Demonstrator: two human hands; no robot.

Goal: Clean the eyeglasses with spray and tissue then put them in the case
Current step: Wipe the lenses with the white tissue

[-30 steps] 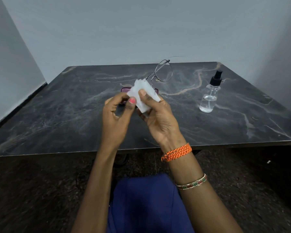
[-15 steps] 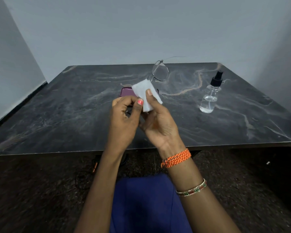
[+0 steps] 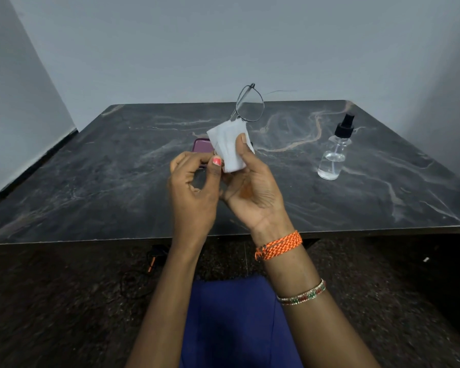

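Thin dark-rimmed eyeglasses [image 3: 250,107] are held up over the table, one lens sticking out above a folded white tissue [image 3: 227,148]. My right hand [image 3: 252,187] pinches the tissue around the lower lens with thumb on top. My left hand [image 3: 194,189] grips the lower end of the frame at its fingertips; that part is hidden. A purple case [image 3: 201,146] lies on the table just behind my hands, mostly covered by them. The clear spray bottle [image 3: 333,158] with a black pump stands upright to the right.
The dark marble table [image 3: 91,181] runs to a front edge just below my wrists. Grey walls close in behind and on the left. A cable lies on the floor under the table edge.
The glasses have turned and risen slightly, with the free lens now more upright. The tissue has shifted along the lower lens between my right thumb and fingers. Both hands drifted a little right.
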